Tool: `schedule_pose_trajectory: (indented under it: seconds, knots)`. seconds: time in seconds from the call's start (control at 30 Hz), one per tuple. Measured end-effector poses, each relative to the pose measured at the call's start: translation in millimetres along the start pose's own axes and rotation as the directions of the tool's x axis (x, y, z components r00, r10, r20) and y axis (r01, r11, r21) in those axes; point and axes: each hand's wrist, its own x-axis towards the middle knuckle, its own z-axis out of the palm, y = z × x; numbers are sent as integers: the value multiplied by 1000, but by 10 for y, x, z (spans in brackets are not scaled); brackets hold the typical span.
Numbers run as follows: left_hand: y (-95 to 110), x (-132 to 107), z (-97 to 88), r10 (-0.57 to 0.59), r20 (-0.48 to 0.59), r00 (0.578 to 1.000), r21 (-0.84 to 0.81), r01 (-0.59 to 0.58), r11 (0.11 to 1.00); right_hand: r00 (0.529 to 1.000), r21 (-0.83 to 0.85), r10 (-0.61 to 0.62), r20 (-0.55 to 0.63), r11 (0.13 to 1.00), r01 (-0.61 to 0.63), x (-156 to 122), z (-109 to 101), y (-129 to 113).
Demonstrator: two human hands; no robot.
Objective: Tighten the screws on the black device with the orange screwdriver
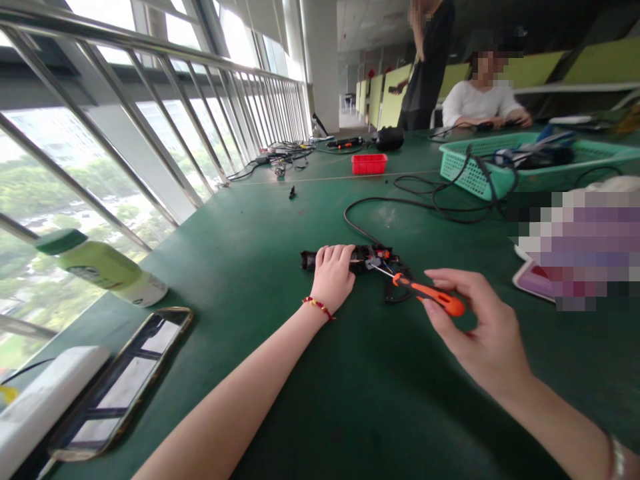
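My left hand [334,277] is wrapped over the barrel of a black corded device [309,260] lying on the green table. At its right end, the housing looks opened, showing small coloured wires and orange-red parts. My right hand [487,327] holds an orange and black screwdriver [433,295] loosely by its handle, between thumb and index finger. The metal shaft points left, and its tip meets the grey part in the opened section. Whether the tip sits in a screw cannot be made out. A black cable [356,203] runs from the device across the table.
A green basket [480,183] with cables stands right, beyond a blurred purple item [575,247]. A small red basket [369,164] and tangled cables [280,159] lie farther back. On the left are a tilted bottle [105,267], a phone [130,380] and a white power strip [50,407]. Two people are behind.
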Motion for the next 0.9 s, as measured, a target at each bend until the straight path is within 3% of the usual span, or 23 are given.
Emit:
schedule_pose_trajectory:
  seconds: [0.13,0.3,0.5,0.7,0.9]
  knots:
    - [0,0,-2,-1,-1,1000,-1,1,1000,992,15,81,94,996,-83,-19,-11,2]
    - [-2,-1,2,10,-10,1000,-1,-10,1000,997,5,-4,-71,1000,5,-14,-12,13]
    - [9,1,-8,-7,0,1000,5,7,1000,992,0,94,79,996,-94,-18,-5,-11]
    - [9,-2,-6,4,-1,1000,13,-4,1000,996,-3,-13,-86,1000,13,-9,6,-6]
    - [8,-4,0,3,-3,1000,9,-2,1000,994,-5,92,53,996,-92,-17,-2,-8]
